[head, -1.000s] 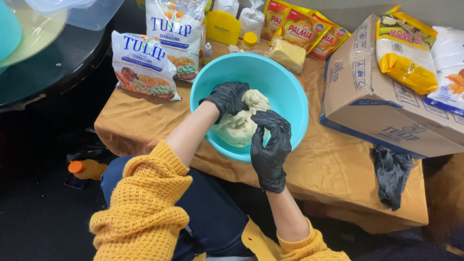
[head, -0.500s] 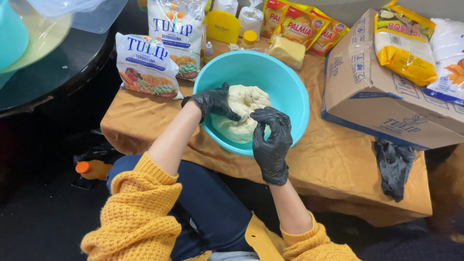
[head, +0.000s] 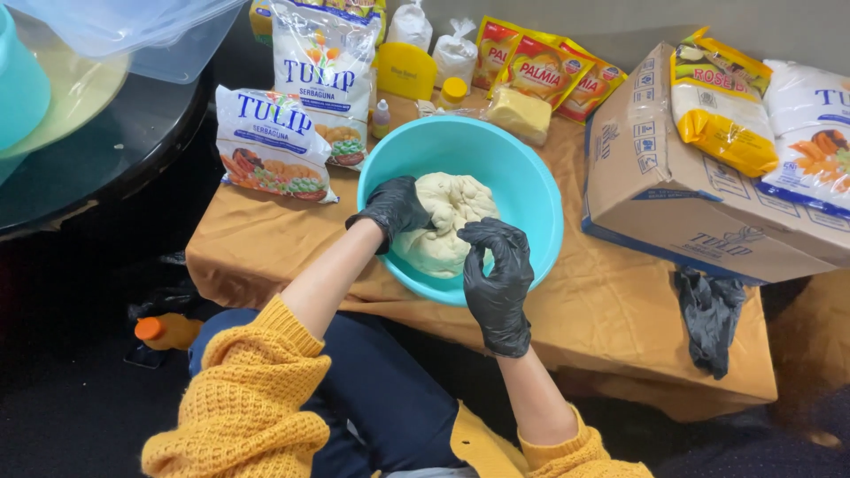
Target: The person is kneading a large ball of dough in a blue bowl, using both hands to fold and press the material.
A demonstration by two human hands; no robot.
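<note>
A pale lump of dough [head: 447, 217] lies in a turquoise bowl [head: 531, 190] on a low table draped in tan cloth [head: 611, 310]. Both of my hands wear black gloves. My left hand [head: 394, 211] presses against the left side of the dough, inside the bowl. My right hand [head: 498, 279] grips the bowl's near rim, its fingers curled over the edge beside the dough. Yellow knit sleeves cover my upper arms.
Two white flour bags [head: 288, 133] stand left of the bowl. A cardboard box [head: 682, 195] holding more bags sits at the right, with a crumpled black glove [head: 708, 314] below it. Yellow margarine packs [head: 544, 75] and a butter block [head: 518, 113] lie behind. A dark round table [head: 97, 168] is at left.
My left hand has slid from on top of the dough to its left side. The right hand stays at the near rim. The camera view has shifted slightly.
</note>
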